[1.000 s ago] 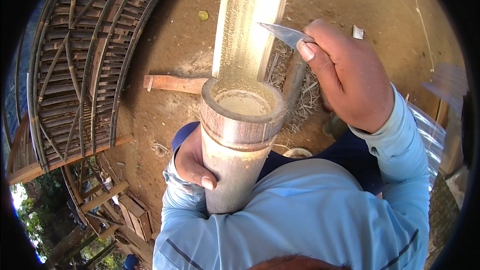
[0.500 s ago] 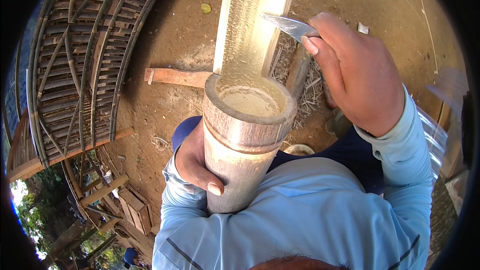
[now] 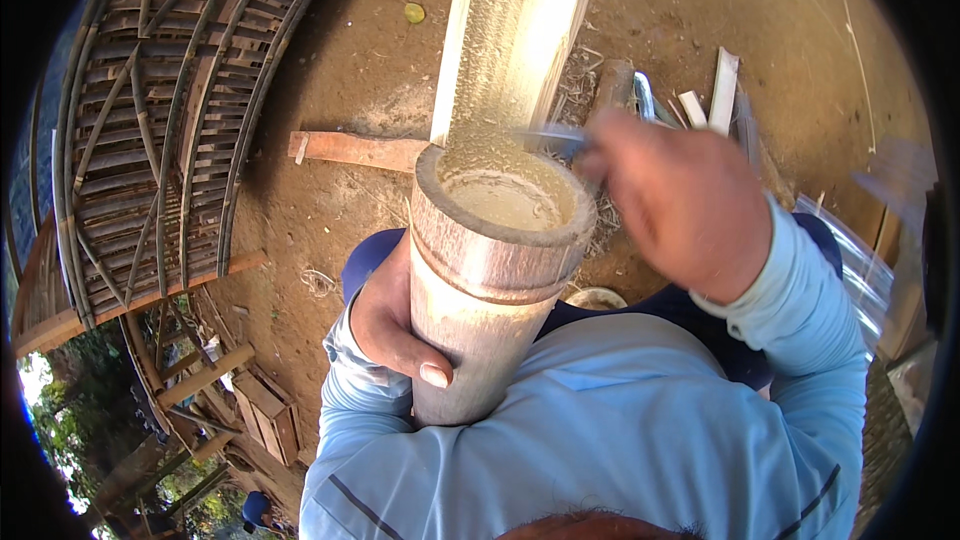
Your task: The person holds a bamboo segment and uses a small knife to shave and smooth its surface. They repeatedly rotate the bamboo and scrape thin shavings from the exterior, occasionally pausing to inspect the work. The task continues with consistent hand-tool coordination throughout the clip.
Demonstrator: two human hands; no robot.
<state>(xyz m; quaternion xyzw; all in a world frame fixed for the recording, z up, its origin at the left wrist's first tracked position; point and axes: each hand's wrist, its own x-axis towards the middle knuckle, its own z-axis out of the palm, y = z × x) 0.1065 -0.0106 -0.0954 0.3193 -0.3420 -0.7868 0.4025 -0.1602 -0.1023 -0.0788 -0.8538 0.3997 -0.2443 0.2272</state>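
A thick bamboo tube leans against my chest, its far part split open into a long pale trough that points away from me. My left hand is wrapped round the tube from the left, with the thumb along its near side. In my right hand, smeared by motion, is a knife. Its blade lies across the trough's lower right edge, just beyond the tube's round rim. Most of the knife's handle is hidden by the fingers. The trough's inner face looks rough and scraped, and a pale node wall closes the tube's mouth.
A slatted bamboo structure stands at the left. A reddish wooden strip lies beside the tube on the dirt floor. Pale offcuts and shavings are scattered at the right, near clear plastic sheeting. At lower left is a wooden box.
My right hand has drawn the knife toward me and slightly left, from higher along the trough's edge down close to the tube's rim. My left hand and the bamboo have barely moved.
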